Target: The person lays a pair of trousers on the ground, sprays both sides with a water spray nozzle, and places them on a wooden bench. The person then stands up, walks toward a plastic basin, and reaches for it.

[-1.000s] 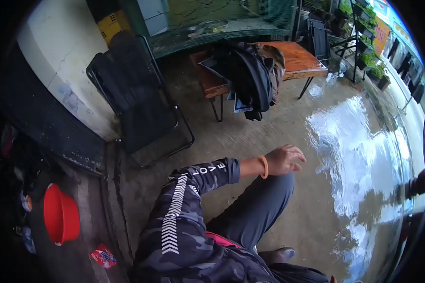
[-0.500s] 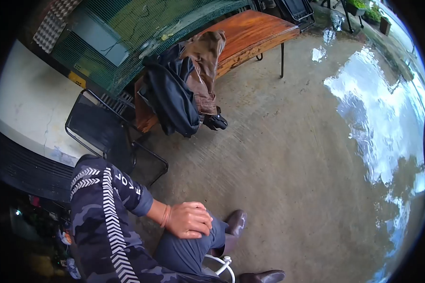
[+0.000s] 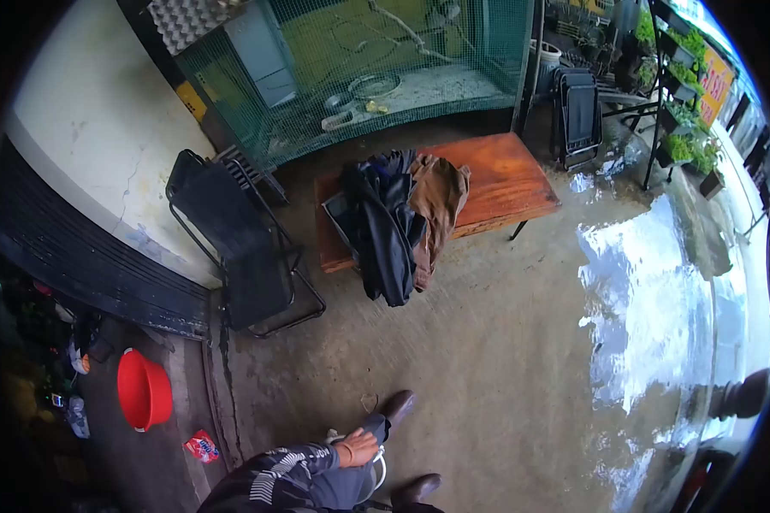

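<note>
My left hand rests palm down on the grey trouser knee, low in the view, its fingers draped over the cloth and holding nothing. A dark camouflage sleeve with white chevrons covers that arm. Two brown boots stand on the concrete floor beside the legs, and part of a curved white frame shows by the knee. My right hand is out of view. Farther ahead, black and brown jackets lie heaped on a wooden bench, hanging over its front edge.
A black folding chair stands left of the bench. At left are a red basin and a red packet. Behind is a green mesh cage. A folded chair, plant racks and a wet floor patch are at right.
My left hand was raised above the knee one second ago, then came down onto it and stays there. The camera view has shifted, bringing the basin and packet back into view since half a second ago.
</note>
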{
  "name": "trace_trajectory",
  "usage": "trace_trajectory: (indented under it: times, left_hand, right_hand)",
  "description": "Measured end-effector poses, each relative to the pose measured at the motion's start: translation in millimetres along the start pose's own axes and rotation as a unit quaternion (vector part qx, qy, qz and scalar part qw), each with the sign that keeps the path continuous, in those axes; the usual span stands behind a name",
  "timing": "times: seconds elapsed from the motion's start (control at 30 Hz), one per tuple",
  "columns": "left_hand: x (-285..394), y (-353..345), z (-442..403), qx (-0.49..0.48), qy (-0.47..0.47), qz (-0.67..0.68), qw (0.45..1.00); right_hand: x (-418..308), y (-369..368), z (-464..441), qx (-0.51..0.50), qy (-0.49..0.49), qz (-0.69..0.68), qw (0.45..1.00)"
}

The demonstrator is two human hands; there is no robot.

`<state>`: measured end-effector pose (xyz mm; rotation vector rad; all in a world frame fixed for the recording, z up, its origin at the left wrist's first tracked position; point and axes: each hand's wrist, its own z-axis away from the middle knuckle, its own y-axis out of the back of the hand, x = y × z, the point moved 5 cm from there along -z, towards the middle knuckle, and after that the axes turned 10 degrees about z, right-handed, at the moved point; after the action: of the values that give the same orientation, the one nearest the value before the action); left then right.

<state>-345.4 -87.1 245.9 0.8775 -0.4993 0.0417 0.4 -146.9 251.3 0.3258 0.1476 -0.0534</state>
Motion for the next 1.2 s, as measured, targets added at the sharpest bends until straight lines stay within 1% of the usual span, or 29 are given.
trace_trajectory:
  times: [0.03, 0.07, 0.1, 0.13, 0.17, 0.2, 0.27, 0.3, 0.33, 0.37, 0.4, 0.47, 0.5, 0.53, 0.57, 0.67, 0.7, 0.77, 0.8, 0.83, 0.9, 0.97, 1.0, 1.03, 1.07, 1.1, 1.13, 1.17, 1.2]
  left_hand:
    - [18.5, -16.3, 13.7, 0.018, 0.013, -0.029, 0.999]
    - [47.7, -10.8, 34.0, 0.029, 0.083, 0.029, 0.996]
    - [80.5, -5.4, 54.6, 0.035, 0.150, 0.088, 0.984]
    - [104.2, -14.1, 62.5, -0.014, 0.177, 0.211, 0.961]
    - [122.9, -24.7, 69.7, -0.064, 0.203, 0.328, 0.920]
    - [131.0, -58.8, 61.5, -0.097, 0.101, 0.411, 0.901]
    - [150.8, -13.7, 86.7, -0.059, 0.003, 0.476, 0.878]
    - [141.6, -15.7, 90.1, -0.053, 0.005, 0.496, 0.867]
    - [123.3, -15.3, 90.0, -0.027, 0.020, 0.445, 0.895]
    - [95.1, -23.9, 91.3, 0.016, 0.049, 0.441, 0.896]
    - [57.9, -29.0, 88.8, 0.018, 0.161, 0.488, 0.858]
    - [-6.5, 30.9, 145.7, 0.216, 0.220, 0.522, 0.795]
    - [-48.1, 33.0, 164.7, 0.324, 0.227, 0.553, 0.733]
    - [-63.6, 82.6, 214.2, 0.374, 0.228, 0.634, 0.637]
    - [-96.0, 83.3, 243.9, 0.431, 0.242, 0.646, 0.581]
    - [-158.3, 67.1, 344.8, 0.539, 0.274, 0.639, 0.475]
    - [-160.1, 62.5, 380.4, 0.553, 0.303, 0.622, 0.465]
    - [-173.0, 25.0, 428.8, 0.579, 0.360, 0.592, 0.430]
    - [-176.2, -11.3, 447.7, 0.589, 0.394, 0.580, 0.401]
    - [-167.8, -31.3, 468.5, 0.602, 0.439, 0.562, 0.360]
    - [-134.8, -67.7, 497.2, 0.618, 0.491, 0.544, 0.285]
    - [-96.6, -101.6, 502.4, 0.532, 0.488, 0.593, 0.356]
    - [-72.6, -117.5, 502.8, 0.534, 0.495, 0.595, 0.341]
    - [-54.2, -110.9, 498.4, 0.508, 0.484, 0.424, 0.572]
    - [-36.9, -99.1, 492.6, 0.435, 0.437, 0.217, 0.757]
    - [-26.1, -107.9, 486.9, 0.439, 0.452, 0.249, 0.735]
    - [-13.5, -114.2, 481.4, 0.443, 0.468, 0.279, 0.712]
    - [-7.5, -122.4, 474.8, 0.427, 0.494, 0.364, 0.664]
    - [-10.2, -127.5, 468.2, 0.406, 0.516, 0.436, 0.616]
  right_hand:
    - [-27.0, -5.0, -6.4, -0.062, 0.036, -0.065, 0.995]
    - [-66.7, 7.9, -4.5, -0.138, 0.094, -0.181, 0.969]
    - [-94.0, 28.4, 2.9, -0.175, 0.159, -0.316, 0.919]
    - [-154.9, 111.0, 88.9, -0.193, 0.184, -0.480, 0.835]
    - [-199.3, 188.6, 163.1, -0.153, 0.307, -0.482, 0.806]
    - [-229.0, 251.5, 221.6, -0.061, 0.422, -0.427, 0.797]
    - [-287.8, 342.6, 344.4, 0.001, 0.609, -0.399, 0.685]
    - [-314.9, 372.4, 402.4, 0.023, 0.693, -0.378, 0.614]
    - [-341.8, 384.0, 453.7, -0.039, 0.744, -0.370, 0.555]
    - [-368.5, 391.8, 500.2, -0.101, 0.789, -0.358, 0.489]
    - [-395.4, 398.5, 536.2, -0.170, 0.820, -0.324, 0.440]
    - [-438.7, 391.7, 586.3, -0.280, 0.840, -0.299, 0.356]
    - [-462.1, 386.6, 598.5, -0.311, 0.851, -0.283, 0.316]
    - [-485.2, 381.4, 610.5, -0.343, 0.858, -0.264, 0.276]
    - [-505.2, 375.0, 621.7, -0.359, 0.866, -0.240, 0.251]
    - [-557.4, 345.6, 655.1, -0.470, 0.831, -0.217, 0.202]
    - [-574.1, 332.3, 660.2, -0.503, 0.815, -0.214, 0.192]
    - [-599.1, 308.6, 650.9, -0.534, 0.806, -0.237, 0.100]
    - [-617.8, 317.0, 660.6, -0.426, 0.878, -0.197, 0.095]
    - [-626.2, 310.1, 672.0, -0.444, 0.872, -0.189, 0.087]
    - [-643.7, 302.3, 690.7, -0.422, 0.825, -0.341, 0.156]
    - [-658.4, 289.4, 703.0, -0.418, 0.782, -0.415, 0.205]
    - [-666.7, 282.4, 710.0, -0.514, 0.720, -0.439, 0.157]
    - [-678.9, 282.5, 710.3, -0.564, 0.681, -0.447, 0.132]
    - [-691.2, 282.6, 710.8, -0.612, 0.639, -0.454, 0.106]
    - [-707.8, 286.5, 707.2, -0.641, 0.659, -0.354, 0.174]
    - [-729.4, 280.4, 704.1, -0.659, 0.660, -0.299, 0.203]
    - [-750.3, 274.2, 700.3, -0.673, 0.660, -0.241, 0.230]
    - [-769.7, 266.4, 703.0, -0.659, 0.703, -0.218, 0.153]
